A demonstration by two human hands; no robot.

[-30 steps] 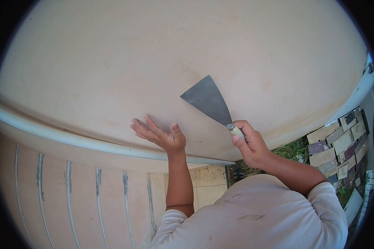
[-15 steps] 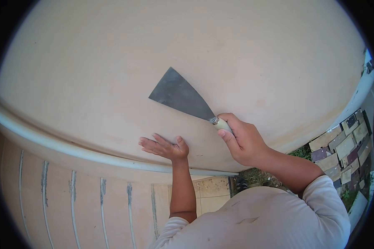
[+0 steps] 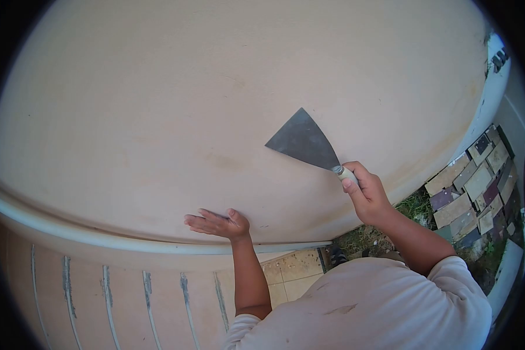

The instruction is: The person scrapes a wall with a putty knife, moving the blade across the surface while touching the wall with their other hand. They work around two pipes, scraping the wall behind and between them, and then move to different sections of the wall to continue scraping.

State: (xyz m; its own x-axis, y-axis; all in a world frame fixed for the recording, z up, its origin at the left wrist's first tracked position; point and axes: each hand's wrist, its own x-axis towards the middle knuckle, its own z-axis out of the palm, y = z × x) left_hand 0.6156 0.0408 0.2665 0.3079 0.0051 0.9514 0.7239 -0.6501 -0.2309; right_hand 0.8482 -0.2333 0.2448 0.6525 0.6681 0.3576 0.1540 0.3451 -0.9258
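Note:
My right hand (image 3: 364, 192) is wrapped around the pale handle of a putty knife (image 3: 304, 140). Its broad grey metal blade points up and left, overlapping the beige wall (image 3: 157, 105). My left hand (image 3: 219, 224) holds nothing, its fingers stretched out and the thumb apart, close against the lower part of that wall. Faint brownish smudges and small specks mark the wall's smooth surface.
A white pipe-like ledge (image 3: 99, 232) runs along the wall's lower edge. Below it, several grey-filled grooves (image 3: 148, 297) line a peach surface. Floor tiles (image 3: 283, 280) lie underneath. At right are grass (image 3: 416, 209) and mixed paving pieces (image 3: 478, 184).
The putty knife and my right hand have moved right and slightly down across the view. My left hand sits a little lower and further left. The camera view has shifted somewhat.

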